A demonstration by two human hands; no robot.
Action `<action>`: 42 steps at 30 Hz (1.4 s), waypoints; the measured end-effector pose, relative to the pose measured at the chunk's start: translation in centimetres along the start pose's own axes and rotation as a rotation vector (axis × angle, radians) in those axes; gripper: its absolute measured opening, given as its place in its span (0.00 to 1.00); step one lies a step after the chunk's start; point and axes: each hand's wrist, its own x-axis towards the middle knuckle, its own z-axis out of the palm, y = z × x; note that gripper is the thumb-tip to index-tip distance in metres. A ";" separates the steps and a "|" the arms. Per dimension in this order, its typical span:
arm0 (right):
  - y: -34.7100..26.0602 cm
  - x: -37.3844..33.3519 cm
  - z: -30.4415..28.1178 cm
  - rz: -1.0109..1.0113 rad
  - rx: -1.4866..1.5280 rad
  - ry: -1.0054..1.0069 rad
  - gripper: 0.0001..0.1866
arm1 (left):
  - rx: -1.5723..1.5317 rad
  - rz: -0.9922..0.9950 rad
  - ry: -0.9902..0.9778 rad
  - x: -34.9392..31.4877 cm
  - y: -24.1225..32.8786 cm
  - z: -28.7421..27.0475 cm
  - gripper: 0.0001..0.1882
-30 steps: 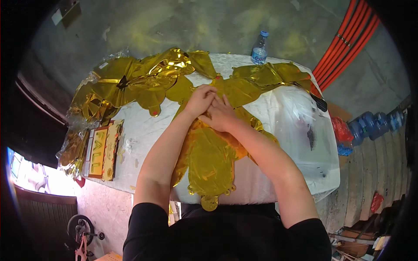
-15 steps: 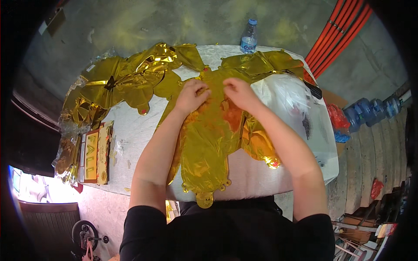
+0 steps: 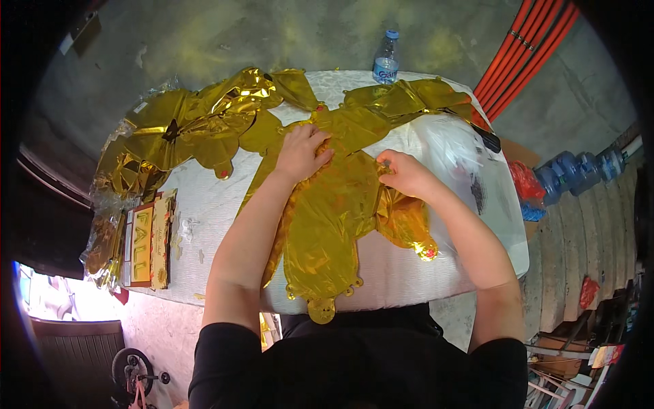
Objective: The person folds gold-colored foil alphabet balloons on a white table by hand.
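Spread over the table in front of me is a flat gold foil balloon [image 3: 320, 252] with rounded lobes and small tabs along its edge. Its near lobe hangs slightly past the table's front edge. My left hand [image 3: 300, 153] lies on the middle of this balloon, fingers spread and pressing down. At the balloon's right edge, my right hand [image 3: 407, 176] is closed in a pinch on the foil. Below it, a shinier orange-gold lobe [image 3: 405, 225] sticks out. More gold foil balloons [image 3: 197, 129] lie crumpled at the far left, and others [image 3: 402, 99] at the far right.
A water bottle [image 3: 386, 60] stands at the table's [image 3: 218, 225] far edge. Flat printed packages [image 3: 150, 238] lie at the left, clear plastic bags [image 3: 449, 153] at the right. Large blue water jugs [image 3: 569, 174] and orange pipes [image 3: 524, 51] are beyond the right side.
My right hand has moved right and toward me, from the balloon's middle to its right edge. The left hand has stayed nearly in place, its fingers flatter on the foil.
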 end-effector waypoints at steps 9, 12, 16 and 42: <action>-0.8 0.4 -1.2 0.093 0.417 -0.110 0.25 | -0.010 0.004 -0.022 -0.2 0.3 -0.3 0.17; -0.7 -0.2 -1.2 0.068 0.470 -0.089 0.35 | -0.010 0.021 -0.066 -0.1 0.2 -0.4 0.17; -3.7 -0.6 -1.8 0.010 0.588 -0.218 0.39 | 0.008 0.011 -0.084 -0.3 0.0 -0.2 0.17; -5.0 6.9 5.6 -0.075 -0.372 0.084 0.18 | 0.020 -0.026 -0.110 -0.2 -0.2 -0.4 0.18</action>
